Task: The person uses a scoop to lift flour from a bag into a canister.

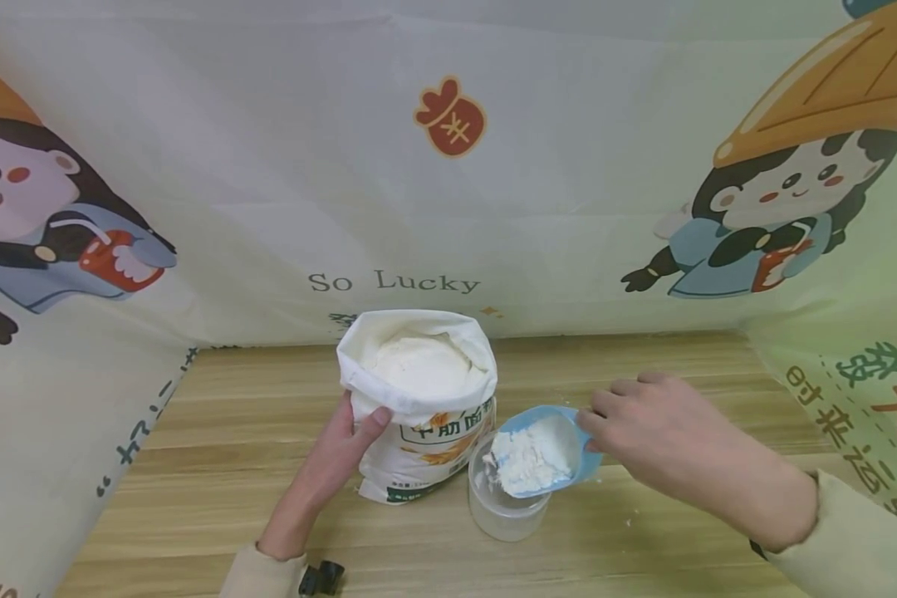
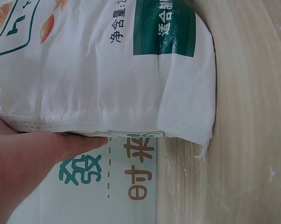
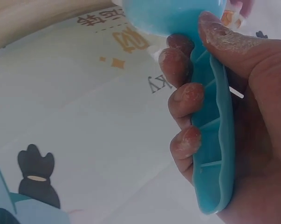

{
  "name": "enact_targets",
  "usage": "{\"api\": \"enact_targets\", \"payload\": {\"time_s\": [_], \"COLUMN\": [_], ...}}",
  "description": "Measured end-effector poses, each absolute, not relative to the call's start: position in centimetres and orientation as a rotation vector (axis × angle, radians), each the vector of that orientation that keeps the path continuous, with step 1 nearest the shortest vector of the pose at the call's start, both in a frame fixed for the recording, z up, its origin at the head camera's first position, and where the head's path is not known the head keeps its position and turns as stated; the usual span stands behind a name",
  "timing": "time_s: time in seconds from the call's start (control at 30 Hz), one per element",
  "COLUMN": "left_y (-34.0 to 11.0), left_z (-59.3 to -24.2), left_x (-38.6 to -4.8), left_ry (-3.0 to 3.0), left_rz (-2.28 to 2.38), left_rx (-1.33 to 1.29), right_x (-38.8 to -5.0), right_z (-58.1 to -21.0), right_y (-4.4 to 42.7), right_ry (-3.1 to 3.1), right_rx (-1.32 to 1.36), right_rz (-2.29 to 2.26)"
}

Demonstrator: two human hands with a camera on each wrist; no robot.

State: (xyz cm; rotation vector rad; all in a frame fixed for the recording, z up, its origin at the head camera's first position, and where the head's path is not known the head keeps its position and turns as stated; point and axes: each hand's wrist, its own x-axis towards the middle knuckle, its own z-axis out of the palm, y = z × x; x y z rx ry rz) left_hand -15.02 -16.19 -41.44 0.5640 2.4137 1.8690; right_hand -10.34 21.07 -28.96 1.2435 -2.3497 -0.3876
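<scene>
A white flour bag stands with its rim folded open, white powder inside. My left hand grips its left side, thumb on the front near the rim; in the left wrist view, that hand lies against the bag. Curled round the ribbed handle of a blue scoop, my right hand has powder on its thumb and fingertips. In the head view the right hand holds the scoop, heaped with white powder, tilted over a clear round container right of the bag.
The wood-patterned table has white specks right of the container. A printed cloth stands behind it and at both sides. Near my left sleeve lies a small black object.
</scene>
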Motion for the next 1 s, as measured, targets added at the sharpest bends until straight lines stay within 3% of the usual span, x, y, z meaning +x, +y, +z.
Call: {"api": "enact_targets", "payload": {"time_s": [1.0], "left_y": [-16.19], "left_z": [-41.57], "left_x": [-15.12], "left_ry": [2.425], "left_rz": [1.866], "left_rx": [0.573], "right_x": [-10.07], "right_z": [-28.55], "right_y": [20.92], "right_ry": [-2.356], "right_rx": [1.119], "right_rz": [-0.555]}}
